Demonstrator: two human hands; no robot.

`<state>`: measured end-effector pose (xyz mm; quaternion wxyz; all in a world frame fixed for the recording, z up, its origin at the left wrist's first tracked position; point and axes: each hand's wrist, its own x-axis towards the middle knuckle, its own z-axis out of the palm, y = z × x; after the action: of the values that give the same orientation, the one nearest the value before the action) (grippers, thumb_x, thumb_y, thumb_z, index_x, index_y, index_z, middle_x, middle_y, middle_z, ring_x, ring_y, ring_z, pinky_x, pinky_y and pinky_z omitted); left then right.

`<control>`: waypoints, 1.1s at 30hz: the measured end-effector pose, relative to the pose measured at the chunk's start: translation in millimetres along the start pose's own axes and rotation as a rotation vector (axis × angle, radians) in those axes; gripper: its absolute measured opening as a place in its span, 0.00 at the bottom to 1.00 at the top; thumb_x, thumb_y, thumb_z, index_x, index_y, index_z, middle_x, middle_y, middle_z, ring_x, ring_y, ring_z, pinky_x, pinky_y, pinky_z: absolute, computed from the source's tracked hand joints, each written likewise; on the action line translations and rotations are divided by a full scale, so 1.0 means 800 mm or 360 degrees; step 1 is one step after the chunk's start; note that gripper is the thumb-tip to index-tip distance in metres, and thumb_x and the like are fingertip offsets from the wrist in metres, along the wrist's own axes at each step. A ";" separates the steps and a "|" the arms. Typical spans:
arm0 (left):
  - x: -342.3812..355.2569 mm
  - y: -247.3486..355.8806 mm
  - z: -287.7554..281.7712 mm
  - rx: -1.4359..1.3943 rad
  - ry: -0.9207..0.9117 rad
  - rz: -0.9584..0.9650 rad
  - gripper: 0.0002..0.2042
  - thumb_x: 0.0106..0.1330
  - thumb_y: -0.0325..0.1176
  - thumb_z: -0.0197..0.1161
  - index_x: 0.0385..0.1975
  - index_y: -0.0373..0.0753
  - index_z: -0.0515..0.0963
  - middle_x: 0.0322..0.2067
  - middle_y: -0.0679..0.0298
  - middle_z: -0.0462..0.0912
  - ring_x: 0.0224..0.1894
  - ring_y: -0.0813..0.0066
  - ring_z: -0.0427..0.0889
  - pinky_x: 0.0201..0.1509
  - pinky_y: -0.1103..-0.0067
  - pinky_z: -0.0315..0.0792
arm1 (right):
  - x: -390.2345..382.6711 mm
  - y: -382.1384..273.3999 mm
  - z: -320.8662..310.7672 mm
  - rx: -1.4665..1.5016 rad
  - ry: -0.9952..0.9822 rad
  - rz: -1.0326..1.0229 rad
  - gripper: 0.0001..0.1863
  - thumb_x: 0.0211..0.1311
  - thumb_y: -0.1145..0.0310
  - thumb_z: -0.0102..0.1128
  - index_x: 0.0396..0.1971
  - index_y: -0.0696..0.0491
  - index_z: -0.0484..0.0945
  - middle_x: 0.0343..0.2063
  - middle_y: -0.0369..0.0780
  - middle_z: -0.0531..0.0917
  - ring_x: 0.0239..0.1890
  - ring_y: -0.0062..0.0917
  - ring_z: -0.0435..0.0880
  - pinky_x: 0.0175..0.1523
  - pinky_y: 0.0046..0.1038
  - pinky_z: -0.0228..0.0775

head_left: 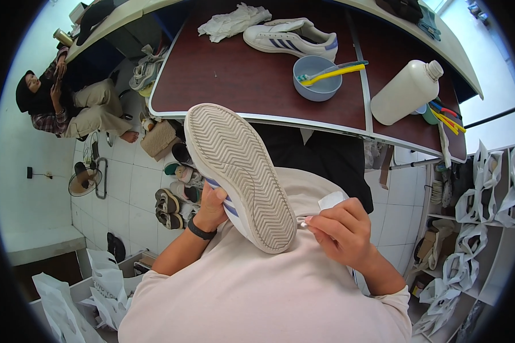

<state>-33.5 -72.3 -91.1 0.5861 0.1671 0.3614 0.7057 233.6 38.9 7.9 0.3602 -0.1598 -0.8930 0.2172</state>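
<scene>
My left hand [213,207] is wrapped round the side of a white sneaker [240,177] with blue stripes. The sneaker is tilted, its off-white zigzag sole toward me, its toe up by the table edge and its heel low near my shirt. Beside the heel, my right hand [343,231] is closed in a pinch on a white piece [331,200] that looks like cloth or tissue; its exact kind cannot be told. Another white sneaker [294,39] with blue stripes lies on the dark red table [212,80], next to a crumpled white cloth [233,22].
A grey-blue bowl [318,80] holds brushes, one with a yellow handle [340,73]. Right of it stands a white bottle [407,91]. Shoes [169,206] and a fan [86,178] are on the floor at left, near a seated person [68,103]. Shelves with white bags [480,183] line the right.
</scene>
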 end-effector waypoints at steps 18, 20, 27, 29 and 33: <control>0.001 0.003 0.009 0.0034 0.0015 -0.0005 0.47 0.48 0.47 0.82 0.66 0.36 0.65 0.58 0.57 0.78 0.57 0.62 0.81 0.60 0.67 0.78 | -0.002 0.006 -0.002 -0.0419 -0.0217 -0.0494 0.12 0.50 0.72 0.68 0.38 0.53 0.83 0.29 0.31 0.79 0.32 0.19 0.74 0.36 0.19 0.67; 0.001 0.003 0.009 0.0029 0.0020 0.0000 0.47 0.47 0.47 0.82 0.66 0.35 0.65 0.58 0.57 0.78 0.57 0.62 0.81 0.60 0.67 0.79 | -0.002 0.006 -0.001 -0.0443 -0.0237 -0.0539 0.12 0.51 0.73 0.67 0.37 0.54 0.83 0.29 0.31 0.79 0.32 0.19 0.74 0.36 0.19 0.67; -0.014 -0.006 -0.009 0.0183 0.0050 0.0017 0.46 0.49 0.47 0.81 0.67 0.38 0.63 0.58 0.60 0.76 0.56 0.65 0.79 0.61 0.68 0.77 | -0.011 -0.009 0.002 -0.0429 -0.0315 -0.0798 0.08 0.52 0.74 0.66 0.34 0.55 0.83 0.28 0.31 0.79 0.32 0.18 0.76 0.36 0.20 0.68; -0.020 -0.007 -0.017 0.0239 0.0059 0.0048 0.45 0.51 0.47 0.80 0.67 0.39 0.63 0.58 0.61 0.76 0.56 0.67 0.79 0.61 0.69 0.76 | -0.009 -0.013 0.000 -0.0356 -0.0348 -0.0689 0.07 0.52 0.74 0.67 0.33 0.55 0.83 0.27 0.32 0.79 0.31 0.19 0.76 0.35 0.21 0.68; -0.034 -0.012 -0.037 0.1010 0.0071 0.0194 0.31 0.64 0.42 0.67 0.64 0.36 0.66 0.58 0.62 0.76 0.62 0.66 0.72 0.68 0.67 0.66 | -0.011 -0.024 0.005 -0.0006 -0.0386 -0.0109 0.08 0.50 0.75 0.67 0.32 0.56 0.83 0.24 0.34 0.79 0.27 0.23 0.75 0.33 0.24 0.69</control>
<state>-39.5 -106.6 -112.8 0.4532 0.3474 0.5655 0.5951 234.2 17.1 9.7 0.2565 -0.1025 -0.9354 0.2209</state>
